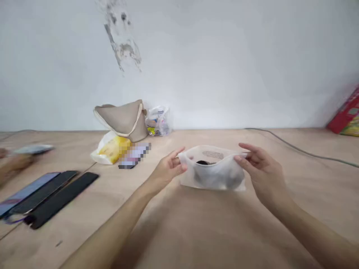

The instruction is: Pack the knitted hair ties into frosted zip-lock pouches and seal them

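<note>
A translucent white zip pouch (pixel 213 175) with small printed text near its top edge is held up just above the wooden table (pixel 213 231). Its mouth gapes open, and dark, rounded contents show through the film, too blurred to identify. My left hand (pixel 169 168) pinches the pouch's left edge, and my right hand (pixel 260 170) grips its right edge, with the fingers spread across the film.
At the left, a person's hand (pixel 17 162) holds a grey flat object (pixel 33 149) above several dark phones or slim devices (pixel 42 194). A beige pouch (pixel 120 121), yellow-and-white plastic bag (pixel 112 150), clear bag (pixel 158 121), pixelated item (pixel 134 155), grey cable (pixel 294 149) and red box (pixel 346 112) lie beyond.
</note>
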The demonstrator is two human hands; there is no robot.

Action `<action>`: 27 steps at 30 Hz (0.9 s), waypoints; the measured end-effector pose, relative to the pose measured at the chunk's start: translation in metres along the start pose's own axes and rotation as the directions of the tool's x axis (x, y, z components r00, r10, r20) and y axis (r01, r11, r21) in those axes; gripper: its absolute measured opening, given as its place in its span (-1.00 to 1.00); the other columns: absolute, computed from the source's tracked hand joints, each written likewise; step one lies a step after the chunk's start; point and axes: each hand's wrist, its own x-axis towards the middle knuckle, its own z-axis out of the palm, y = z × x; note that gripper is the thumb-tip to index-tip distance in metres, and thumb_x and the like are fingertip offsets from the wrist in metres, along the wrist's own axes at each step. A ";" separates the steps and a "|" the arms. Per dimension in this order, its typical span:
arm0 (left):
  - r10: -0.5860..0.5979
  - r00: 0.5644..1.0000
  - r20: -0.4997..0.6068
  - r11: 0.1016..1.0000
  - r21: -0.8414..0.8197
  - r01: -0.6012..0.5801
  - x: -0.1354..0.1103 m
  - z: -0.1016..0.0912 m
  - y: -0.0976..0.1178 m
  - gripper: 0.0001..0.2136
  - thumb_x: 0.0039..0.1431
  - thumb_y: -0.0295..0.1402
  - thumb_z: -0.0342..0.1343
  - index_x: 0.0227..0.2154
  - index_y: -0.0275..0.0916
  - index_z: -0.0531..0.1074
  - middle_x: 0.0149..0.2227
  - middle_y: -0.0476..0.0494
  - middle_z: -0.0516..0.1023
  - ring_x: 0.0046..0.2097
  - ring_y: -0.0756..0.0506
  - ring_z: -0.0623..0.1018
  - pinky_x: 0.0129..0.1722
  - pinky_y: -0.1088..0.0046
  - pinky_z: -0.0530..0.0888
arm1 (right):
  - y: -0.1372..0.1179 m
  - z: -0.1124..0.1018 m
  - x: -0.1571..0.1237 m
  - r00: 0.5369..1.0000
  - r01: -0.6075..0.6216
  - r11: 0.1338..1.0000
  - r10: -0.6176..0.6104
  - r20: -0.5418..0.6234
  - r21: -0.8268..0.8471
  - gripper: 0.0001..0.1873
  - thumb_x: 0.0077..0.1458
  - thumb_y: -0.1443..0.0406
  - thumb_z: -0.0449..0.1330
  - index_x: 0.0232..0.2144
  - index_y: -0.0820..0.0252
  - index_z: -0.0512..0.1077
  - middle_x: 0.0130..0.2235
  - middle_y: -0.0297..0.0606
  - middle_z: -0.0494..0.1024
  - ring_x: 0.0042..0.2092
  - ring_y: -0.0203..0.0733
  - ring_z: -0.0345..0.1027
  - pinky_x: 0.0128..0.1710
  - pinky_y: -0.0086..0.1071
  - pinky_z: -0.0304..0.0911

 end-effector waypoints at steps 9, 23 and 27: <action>0.309 0.777 -0.549 0.925 0.362 -0.113 0.014 0.043 -0.033 -0.73 0.20 -0.23 -0.10 -0.58 -0.20 0.14 -0.62 0.11 0.17 -0.53 0.03 0.23 -0.50 0.53 0.18 | 0.014 0.019 0.010 0.966 0.071 0.969 -0.126 -0.226 -0.236 -0.69 0.08 0.02 0.02 -0.36 0.12 0.30 -0.53 -0.41 0.33 -0.48 -0.23 0.23 -0.44 -0.34 0.11; 0.327 0.815 -0.477 0.932 0.305 -0.195 -0.002 0.044 -0.036 -0.86 0.08 -0.26 0.09 -0.44 -0.24 0.39 -0.48 0.04 0.35 -0.45 0.03 0.32 -0.45 0.55 0.27 | -0.003 -0.021 0.005 0.920 0.320 0.863 -0.381 -0.089 -0.391 -0.74 0.10 0.12 0.04 -0.20 0.10 0.29 -0.38 -0.28 0.42 -0.36 -0.13 0.33 -0.34 -0.24 0.24; 0.308 0.805 -0.507 0.944 0.267 -0.194 -0.011 0.047 -0.019 -0.90 -0.04 -0.33 0.17 -0.52 -0.24 0.44 -0.57 0.07 0.29 -0.51 0.05 0.23 -0.51 0.56 0.20 | -0.064 0.007 0.001 0.782 0.619 0.605 -0.530 0.327 -0.501 -0.77 0.11 0.25 0.05 -0.15 0.11 0.34 -0.25 -0.24 0.48 -0.18 -0.12 0.34 -0.12 -0.19 0.17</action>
